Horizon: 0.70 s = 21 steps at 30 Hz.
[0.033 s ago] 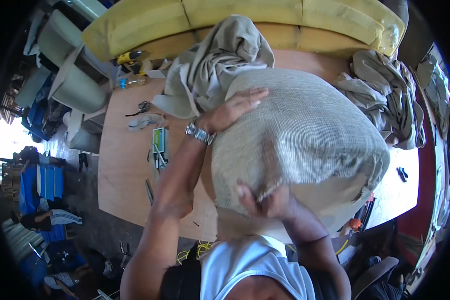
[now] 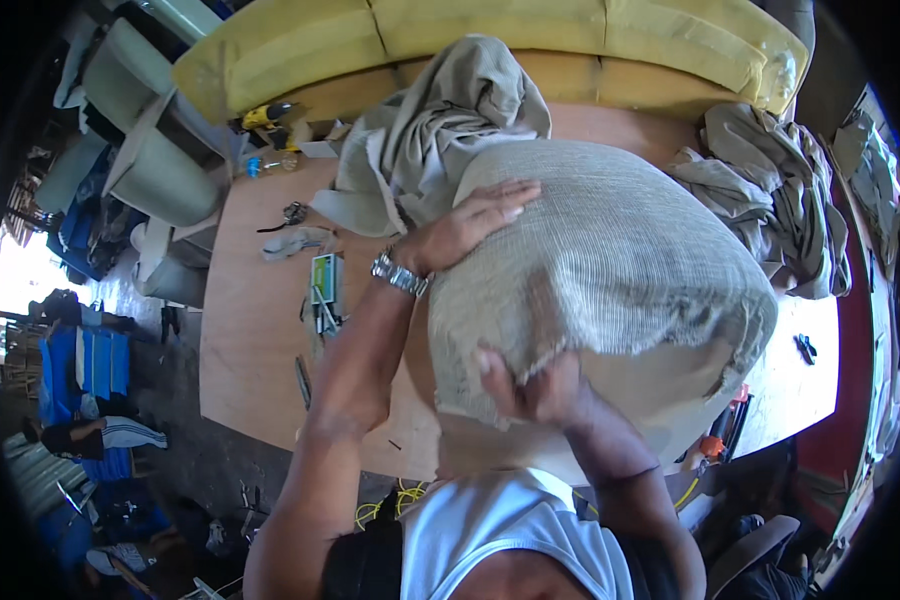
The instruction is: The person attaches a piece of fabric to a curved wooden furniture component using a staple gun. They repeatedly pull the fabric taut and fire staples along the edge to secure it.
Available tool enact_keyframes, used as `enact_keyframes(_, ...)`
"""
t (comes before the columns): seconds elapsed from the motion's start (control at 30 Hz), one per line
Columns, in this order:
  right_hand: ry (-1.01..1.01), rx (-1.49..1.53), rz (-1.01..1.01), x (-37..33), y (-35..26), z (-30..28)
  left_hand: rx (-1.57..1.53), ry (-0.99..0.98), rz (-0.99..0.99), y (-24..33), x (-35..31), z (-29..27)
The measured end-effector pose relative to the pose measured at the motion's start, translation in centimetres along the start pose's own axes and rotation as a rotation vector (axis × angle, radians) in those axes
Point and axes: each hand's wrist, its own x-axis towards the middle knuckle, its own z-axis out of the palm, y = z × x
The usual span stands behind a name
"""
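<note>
A rounded upholstery piece covered in coarse grey-beige fabric (image 2: 630,210) stands on the wooden table in front of me. My left hand (image 2: 470,225) lies flat on the fabric's upper left side, fingers stretched out, with a metal watch on the wrist. At the near side my right hand (image 2: 540,388) is closed on the frayed edge of the fabric, its thumb up; motion blurs it slightly. Below the fabric's ragged hem, a smooth beige surface (image 2: 640,390) of the piece shows. Creases run through the fabric just above my right hand.
Crumpled beige cloth (image 2: 435,130) lies behind the piece, more cloth (image 2: 770,190) at the right. A yellow foam sofa (image 2: 490,30) borders the table's far side. On the left are a yellow drill (image 2: 267,115), a small green box (image 2: 324,278) and chairs (image 2: 165,175). A person (image 2: 90,437) is farther left.
The whole view has shifted very slightly. My right hand still grips the fabric edge and my left hand still presses flat on top.
</note>
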Motion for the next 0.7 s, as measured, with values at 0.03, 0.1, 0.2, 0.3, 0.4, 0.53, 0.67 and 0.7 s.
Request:
enact_keyframes(0.03,0.007,0.150,0.181,0.7,-0.3,0.0,0.001,0.011,-0.004,2.2,-0.9,0.5)
enact_keyframes(0.1,0.011,0.452,0.535,2.3,-1.0,-0.2,-0.008,0.034,-0.005,5.5,-2.2,1.3)
enact_keyframes(0.2,-0.016,0.360,0.595,3.7,-1.7,-0.7,-0.037,0.155,-0.009,5.9,-4.1,2.0)
enact_keyframes(0.3,-0.081,0.435,0.813,2.1,-3.1,-0.3,-0.016,0.186,0.005,7.0,-4.8,2.5)
enact_keyframes(0.4,-0.213,0.483,1.022,1.3,-3.6,-0.4,0.011,0.164,0.015,7.4,-5.3,2.7)
enact_keyframes(0.53,-0.104,0.593,1.041,0.6,-3.7,-1.0,0.081,0.096,0.030,8.1,-4.8,1.8)
enact_keyframes(0.67,-0.257,0.720,1.175,0.8,-3.2,-1.2,0.041,0.068,-0.057,7.2,-5.3,2.0)
enact_keyframes(0.7,-0.210,0.705,1.064,0.3,-3.4,-1.7,-0.046,0.105,-0.135,8.4,-5.5,2.5)
